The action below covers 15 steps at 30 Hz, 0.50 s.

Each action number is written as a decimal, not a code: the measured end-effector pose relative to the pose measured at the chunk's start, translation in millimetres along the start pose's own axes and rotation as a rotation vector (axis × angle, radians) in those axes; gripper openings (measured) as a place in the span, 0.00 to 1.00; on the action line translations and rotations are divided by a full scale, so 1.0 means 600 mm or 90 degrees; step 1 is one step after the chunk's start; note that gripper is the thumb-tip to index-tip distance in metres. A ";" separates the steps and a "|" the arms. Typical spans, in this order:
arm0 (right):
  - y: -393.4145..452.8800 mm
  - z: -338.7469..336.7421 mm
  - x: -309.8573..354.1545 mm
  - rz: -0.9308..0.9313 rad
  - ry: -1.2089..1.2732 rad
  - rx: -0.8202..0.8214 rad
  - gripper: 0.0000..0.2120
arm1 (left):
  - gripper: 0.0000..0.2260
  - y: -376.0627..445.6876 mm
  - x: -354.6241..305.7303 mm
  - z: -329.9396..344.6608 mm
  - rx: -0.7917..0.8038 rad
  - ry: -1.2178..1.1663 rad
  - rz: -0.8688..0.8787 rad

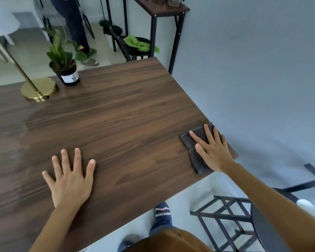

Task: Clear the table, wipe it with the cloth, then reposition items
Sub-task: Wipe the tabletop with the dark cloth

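Seeing one real container on the tabletop [116,110]: a round black plastic pot [67,74] with a white printed label, holding a green leafy plant [59,50]. It stands at the far left, just beside the lamp base [39,89], not touching as far as I can tell. That base is a flat round disc, shiny brass-coloured metal, with a thin brass stem slanting up out of frame.

Tabletop is dark wood grain, smooth, slightly glossy, with a sharp right corner. Faint wet-looking sheen on the left part.

My right hand [212,150] lies flat on the cloth [195,155], fingers spread and extended, pressing rather than pinching. The cloth is dark grey, soft, folded to a rough rectangle, at the right edge near the near-right corner, one end hanging slightly past the edge.

My left hand [70,179] lies palm down on bare wood near the near edge, fingers splayed, holding nothing. The hands are well apart.

Behind the far corner, a black chair [133,50] has a crumpled bright green cloth [140,44] on its seat.
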State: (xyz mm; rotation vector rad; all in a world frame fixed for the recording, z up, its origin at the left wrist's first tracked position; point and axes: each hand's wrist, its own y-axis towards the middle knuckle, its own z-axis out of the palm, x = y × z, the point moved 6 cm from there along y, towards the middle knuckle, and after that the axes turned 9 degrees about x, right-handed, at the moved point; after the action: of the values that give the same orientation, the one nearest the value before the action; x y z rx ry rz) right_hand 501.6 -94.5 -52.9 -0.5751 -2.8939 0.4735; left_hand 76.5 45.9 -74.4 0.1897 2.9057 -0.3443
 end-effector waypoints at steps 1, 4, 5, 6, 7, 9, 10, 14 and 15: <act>0.009 -0.005 -0.011 -0.003 -0.001 0.005 0.27 | 0.32 0.000 0.000 0.001 0.001 0.007 -0.003; 0.012 -0.009 -0.015 -0.048 -0.026 0.023 0.30 | 0.35 -0.003 0.003 0.004 0.001 0.021 -0.014; 0.009 -0.006 -0.016 -0.060 -0.040 0.030 0.31 | 0.36 -0.004 0.001 0.003 -0.001 0.025 -0.017; 0.006 -0.003 -0.018 -0.067 -0.056 0.037 0.32 | 0.36 -0.005 -0.002 0.002 0.001 0.028 -0.020; 0.004 -0.002 -0.020 -0.070 -0.067 0.043 0.33 | 0.37 -0.005 -0.004 0.003 0.008 0.028 -0.024; 0.018 -0.023 -0.013 -0.089 -0.080 0.032 0.35 | 0.38 -0.004 -0.011 0.000 0.014 0.008 -0.036; 0.033 -0.043 0.000 -0.109 -0.076 0.022 0.36 | 0.38 0.001 -0.016 -0.007 0.005 -0.014 -0.039; 0.131 -0.137 0.115 -0.254 0.108 -0.043 0.35 | 0.33 0.054 -0.055 -0.085 -0.103 -0.130 0.020; 0.160 -0.156 0.154 -0.299 0.166 -0.045 0.34 | 0.30 0.077 -0.067 -0.109 -0.130 -0.179 0.036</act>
State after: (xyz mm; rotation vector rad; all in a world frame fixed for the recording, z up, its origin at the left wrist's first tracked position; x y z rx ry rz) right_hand 469.8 52.1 10.7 0.0436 -2.6726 0.2096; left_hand 109.9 102.1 -13.0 0.1750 2.6280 -0.0578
